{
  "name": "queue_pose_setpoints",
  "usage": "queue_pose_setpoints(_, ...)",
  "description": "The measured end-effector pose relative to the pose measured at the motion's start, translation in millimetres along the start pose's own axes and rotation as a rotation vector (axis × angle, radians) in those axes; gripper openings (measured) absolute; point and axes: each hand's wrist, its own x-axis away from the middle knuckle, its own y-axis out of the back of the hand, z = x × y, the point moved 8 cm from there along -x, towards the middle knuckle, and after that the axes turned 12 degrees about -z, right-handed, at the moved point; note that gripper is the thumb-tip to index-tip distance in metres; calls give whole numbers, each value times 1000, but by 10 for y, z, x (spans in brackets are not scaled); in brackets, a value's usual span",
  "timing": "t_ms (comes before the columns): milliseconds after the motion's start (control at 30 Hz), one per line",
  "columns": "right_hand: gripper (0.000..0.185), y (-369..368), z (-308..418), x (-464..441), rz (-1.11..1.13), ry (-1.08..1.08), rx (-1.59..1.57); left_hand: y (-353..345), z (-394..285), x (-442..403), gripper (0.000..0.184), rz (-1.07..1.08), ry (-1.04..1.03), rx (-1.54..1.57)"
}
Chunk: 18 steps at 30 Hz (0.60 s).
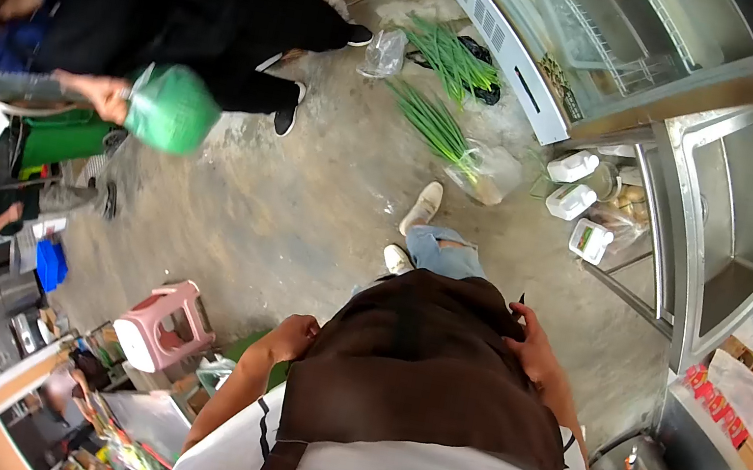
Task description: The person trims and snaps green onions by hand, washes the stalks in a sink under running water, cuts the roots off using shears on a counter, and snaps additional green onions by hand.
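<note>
A dark brown apron (423, 372) covers my front over a white shirt. At its left edge my left hand (292, 335) is closed, its fingertips pinching the side of the cloth. On the opposite side my right hand (532, 346) has bent fingers gripping the apron's edge, where a short dark end of tie or cloth (521, 302) sticks up. Parts of the fingers on both hands are hidden by the angle.
Green onions (430, 123) lie on the floor ahead. White jugs (572, 200) stand beside a steel sink (717, 192). To the left, a person in dark clothes (185, 9) holds a green bag (173, 109). A pink stool (165, 327) stands nearer.
</note>
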Motion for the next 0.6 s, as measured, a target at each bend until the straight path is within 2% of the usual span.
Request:
queue_pose_setpoints(100, 61, -148, 181, -253, -28, -27, -84, 408, -91, -378, 21, 40, 78, -15)
queue_pose_setpoints(167, 61, -304, 446, -447, 48, -130, -250, 719, -303, -509, 20, 41, 80, -60)
queue_pose_setpoints(233, 62, -327, 552, -615, 73, -136, -152, 964, -364, -580, 20, 62, 96, -121)
queue_pose_setpoints(300, 64, -313, 694, -783, 89, 31, -4, 1153, -363, -651, 19, 36, 78, -47)
queue_pose_setpoints(333, 64, -315, 727, -858, 93, 29, -8, 1221, -344, -729, 19, 36, 83, -51)
queue_pose_setpoints(433, 66, -324, 745, -987, 119, -32, -50, 1403, -415, -940, 19, 42, 146, 79)
queue_pose_setpoints(533, 68, -333, 701, -1067, 136, -68, -107, 1676, -800, -1134, 20, 41, 70, -88)
queue_pose_setpoints(600, 70, -368, 799, -1059, 143, -172, -149, 1760, -837, -1235, 22, 166, 214, -176)
